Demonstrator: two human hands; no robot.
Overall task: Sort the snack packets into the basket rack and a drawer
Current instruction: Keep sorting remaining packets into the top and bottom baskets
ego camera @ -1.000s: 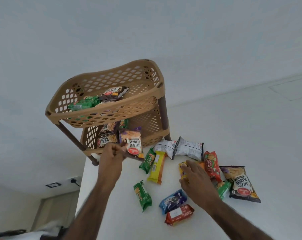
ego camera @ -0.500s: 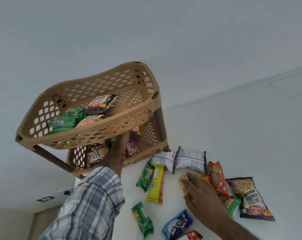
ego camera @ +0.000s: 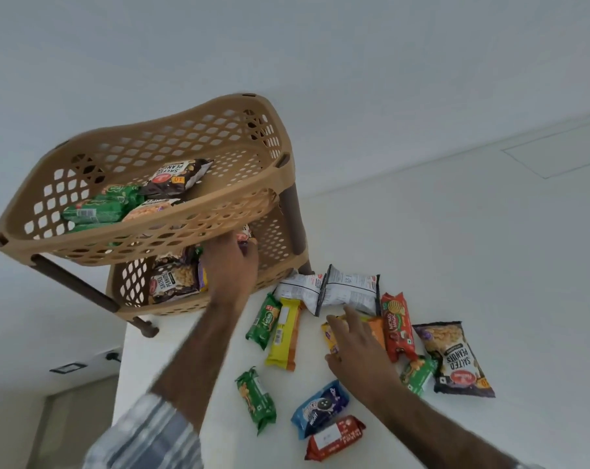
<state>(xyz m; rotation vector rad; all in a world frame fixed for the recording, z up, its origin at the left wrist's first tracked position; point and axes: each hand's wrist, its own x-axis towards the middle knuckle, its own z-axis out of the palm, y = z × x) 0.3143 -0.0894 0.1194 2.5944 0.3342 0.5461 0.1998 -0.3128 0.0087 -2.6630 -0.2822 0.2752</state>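
A tan two-tier basket rack (ego camera: 185,228) stands on the white table (ego camera: 489,265). Its top basket holds a dark peanut packet (ego camera: 175,176) and green packets (ego camera: 100,208). Another peanut packet (ego camera: 173,280) lies in the lower basket (ego camera: 280,238). My left hand (ego camera: 229,265) reaches into the lower basket, fingers closed on a salted peanuts packet (ego camera: 244,235) that is mostly hidden. My right hand (ego camera: 357,350) lies spread over a small yellow packet (ego camera: 329,336) on the table.
Loose packets lie around my right hand: a green one (ego camera: 263,319), a long yellow one (ego camera: 285,333), white ones (ego camera: 341,292), a red one (ego camera: 396,324), salted peanuts (ego camera: 456,358), another green one (ego camera: 256,397), a blue one (ego camera: 320,406) and a red-brown one (ego camera: 335,436).
My left hand carried the salted peanuts packet from the rack's front into the lower basket. My head moved closer. My right hand stayed on the yellow packet.
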